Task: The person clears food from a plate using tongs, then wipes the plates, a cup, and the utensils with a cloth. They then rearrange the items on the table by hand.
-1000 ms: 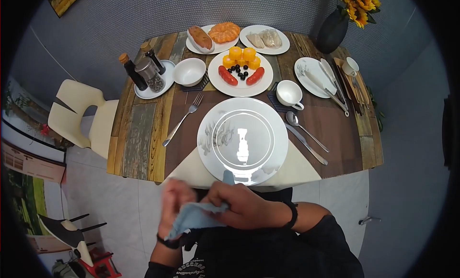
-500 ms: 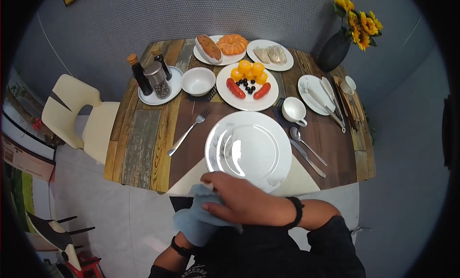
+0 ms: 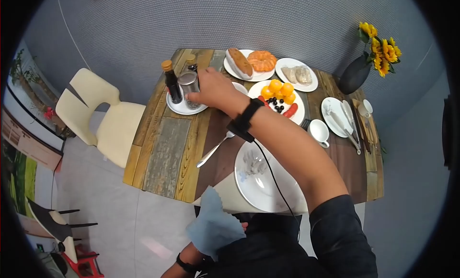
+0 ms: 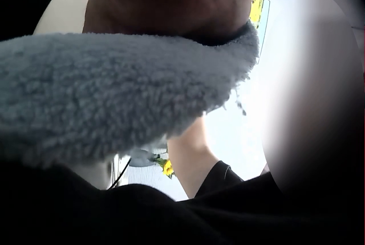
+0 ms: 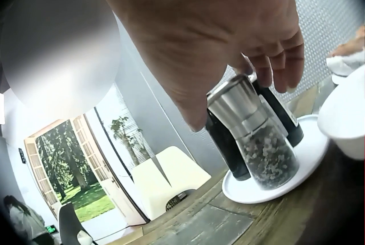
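Observation:
My right hand (image 3: pixel 215 88) reaches over the table to a glass grinder (image 5: pixel 269 156) with a metal top, filled with coarse grains. In the right wrist view my thumb lies by the near side of the top, and the fingers hang loosely past its other side. The grinder stands upright on a small white plate (image 5: pixel 231 192) beside dark bottles (image 3: pixel 173 87) with cork-coloured caps. At the lap, a light blue fluffy cloth (image 3: pixel 211 225) drapes over my left hand (image 4: pixel 171 5). The cloth hides most of the left fingers, so I cannot tell how they lie.
A large white plate (image 3: pixel 254 182) and a fork (image 3: pixel 213 151) lie beneath my right forearm. Nearby are a plate of fruit and sausages (image 3: pixel 299 115), bread (image 3: pixel 239 63), a cup (image 3: pixel 318 130) and a vase (image 3: pixel 353 76). A cream chair (image 3: pixel 120 134) stands at the left.
My right hand has left the cloth and reached forward and left to the grinder. The cloth, earlier handled by both hands, now stays with my left hand. The head view has shifted left.

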Motion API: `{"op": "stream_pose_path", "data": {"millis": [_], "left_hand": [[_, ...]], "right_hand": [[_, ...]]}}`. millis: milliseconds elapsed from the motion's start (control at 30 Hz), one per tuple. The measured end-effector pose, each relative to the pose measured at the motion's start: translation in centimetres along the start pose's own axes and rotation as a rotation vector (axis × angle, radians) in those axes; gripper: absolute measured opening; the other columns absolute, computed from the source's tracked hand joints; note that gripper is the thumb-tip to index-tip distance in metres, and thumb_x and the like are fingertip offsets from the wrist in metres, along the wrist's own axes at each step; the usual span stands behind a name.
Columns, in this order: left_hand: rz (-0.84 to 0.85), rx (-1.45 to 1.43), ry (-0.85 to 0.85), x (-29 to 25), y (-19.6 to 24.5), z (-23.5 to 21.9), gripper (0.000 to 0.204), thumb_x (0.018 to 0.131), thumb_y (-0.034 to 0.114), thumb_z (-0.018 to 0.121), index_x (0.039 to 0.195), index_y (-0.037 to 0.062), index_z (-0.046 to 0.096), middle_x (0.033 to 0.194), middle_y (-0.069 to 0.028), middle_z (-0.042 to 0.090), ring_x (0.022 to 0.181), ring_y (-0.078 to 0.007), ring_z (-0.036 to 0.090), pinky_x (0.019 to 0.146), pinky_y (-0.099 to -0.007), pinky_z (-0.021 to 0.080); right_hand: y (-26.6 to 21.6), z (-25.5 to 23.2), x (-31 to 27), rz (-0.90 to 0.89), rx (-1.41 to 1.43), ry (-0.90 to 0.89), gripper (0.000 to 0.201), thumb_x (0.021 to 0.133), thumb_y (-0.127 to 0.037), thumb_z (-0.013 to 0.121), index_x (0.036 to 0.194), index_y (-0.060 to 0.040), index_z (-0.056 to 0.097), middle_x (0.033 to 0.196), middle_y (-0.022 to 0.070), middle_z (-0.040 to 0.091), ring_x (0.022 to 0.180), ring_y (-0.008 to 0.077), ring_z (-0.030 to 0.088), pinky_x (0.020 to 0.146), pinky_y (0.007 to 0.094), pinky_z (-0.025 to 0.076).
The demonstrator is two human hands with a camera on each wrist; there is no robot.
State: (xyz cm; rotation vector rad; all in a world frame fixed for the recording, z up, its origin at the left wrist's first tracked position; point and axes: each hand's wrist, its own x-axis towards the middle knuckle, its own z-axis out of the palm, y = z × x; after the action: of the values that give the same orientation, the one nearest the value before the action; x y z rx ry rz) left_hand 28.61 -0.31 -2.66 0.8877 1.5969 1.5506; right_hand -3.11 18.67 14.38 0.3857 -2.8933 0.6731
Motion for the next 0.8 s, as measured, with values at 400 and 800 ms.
{"op": "stream_pose_path", "data": {"millis": [400, 800], "left_hand": [[-0.214, 0.555, 0.574, 1.4, 9.4, -2.2, 0.022, 0.077, 0.027, 0.081, 0.092, 0.0122, 0.074, 0.089, -0.0007, 0.075, 0.092, -0.0228, 0.068, 0.084, -0.0383, 0.054], [-0.382, 0.719, 0.314, 1.0, 17.2, -3.9, 0.058, 0.093, 0.034, 0.067, 0.142, 0.0084, 0.049, 0.141, -0.0109, 0.058, 0.132, -0.0238, 0.053, 0.112, -0.0378, 0.041]], "right_hand": [[-1.5, 1.7, 1.1, 0.084, 0.251, 0.198, 0.060, 0.075, -0.036, 0.084, 0.109, 0.0053, 0.058, 0.094, 0.0239, 0.072, 0.089, 0.0400, 0.072, 0.080, 0.0461, 0.057], [-7.5, -6.1, -24.5, -0.250, 0.725, -0.073, 0.058, 0.075, -0.027, 0.087, 0.121, -0.0069, 0.059, 0.103, 0.0141, 0.070, 0.096, 0.0315, 0.071, 0.081, 0.0393, 0.057]]}}
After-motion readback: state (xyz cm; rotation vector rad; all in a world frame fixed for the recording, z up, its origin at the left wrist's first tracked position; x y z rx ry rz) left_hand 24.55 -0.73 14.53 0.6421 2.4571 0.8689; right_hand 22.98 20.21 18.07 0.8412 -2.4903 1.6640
